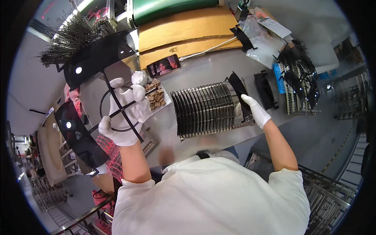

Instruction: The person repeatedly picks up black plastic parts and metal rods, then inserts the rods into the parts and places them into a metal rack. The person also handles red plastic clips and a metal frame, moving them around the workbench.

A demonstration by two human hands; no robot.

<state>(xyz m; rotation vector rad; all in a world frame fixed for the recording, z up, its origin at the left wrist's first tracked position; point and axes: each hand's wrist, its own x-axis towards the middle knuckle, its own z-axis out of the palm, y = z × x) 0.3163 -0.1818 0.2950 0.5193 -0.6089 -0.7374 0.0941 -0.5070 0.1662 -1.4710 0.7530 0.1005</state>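
Note:
My left hand, in a white glove, is at the lower side of a black cross-shaped frame with a ring. Its fingers appear bent around one of the frame's bars, partly hidden. Glossy black curved panels stand at the outer ends of the frame. My right hand, also gloved, grips a black curved strip at the right end of a metal slotted rack. The rack holds a row of several thin curved dark pieces. Just right of my right hand lies another black curved piece.
White rounded pads and a white tray of small brown blocks sit beside the frame. A phone leans before yellow cardboard. Dark pieces on a rack stand at right; thin wires bristle at upper left.

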